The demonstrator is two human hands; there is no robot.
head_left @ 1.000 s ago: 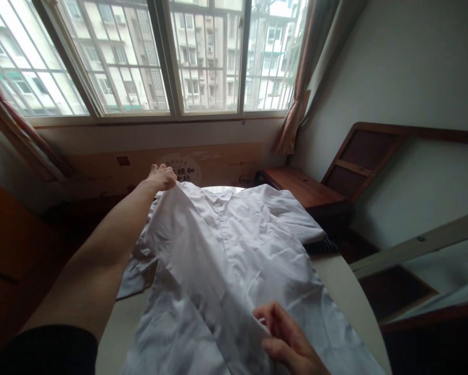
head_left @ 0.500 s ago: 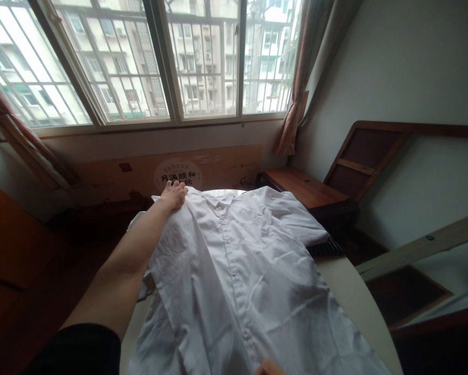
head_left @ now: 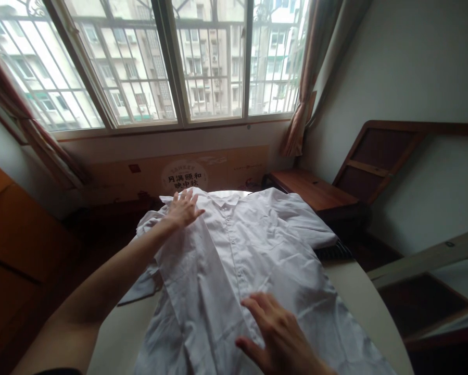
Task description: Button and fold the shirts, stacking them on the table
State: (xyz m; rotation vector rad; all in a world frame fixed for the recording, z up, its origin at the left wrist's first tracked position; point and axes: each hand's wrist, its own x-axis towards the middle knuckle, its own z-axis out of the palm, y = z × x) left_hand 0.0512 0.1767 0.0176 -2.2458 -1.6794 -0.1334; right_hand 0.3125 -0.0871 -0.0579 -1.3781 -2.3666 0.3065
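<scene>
A white button-up shirt [head_left: 296, 281] lies front side up on a pale table [head_left: 368, 297], its collar toward the window and its left side folded inward in a long strip. My left hand [head_left: 184, 207] rests flat with spread fingers near the shirt's far left shoulder. Over the lower front, close to the button line, my right hand [head_left: 275, 330] is open, thumb and fingers apart; whether it touches the cloth I cannot tell. Crumpled sleeve fabric bunches beside my left forearm.
A dark striped item [head_left: 335, 251] sticks out beneath the right sleeve. Behind the table are a low wooden cabinet [head_left: 315, 190], a printed orange panel [head_left: 234, 166] and a barred window [head_left: 210, 67]. Orange furniture [head_left: 7, 250] stands at left, and a wooden beam [head_left: 432, 255] slants at right.
My left hand has loosened from its grasp at the shoulder edge and spread out. My right hand has come up from the bottom edge over the shirt front. The view has shifted slightly left.
</scene>
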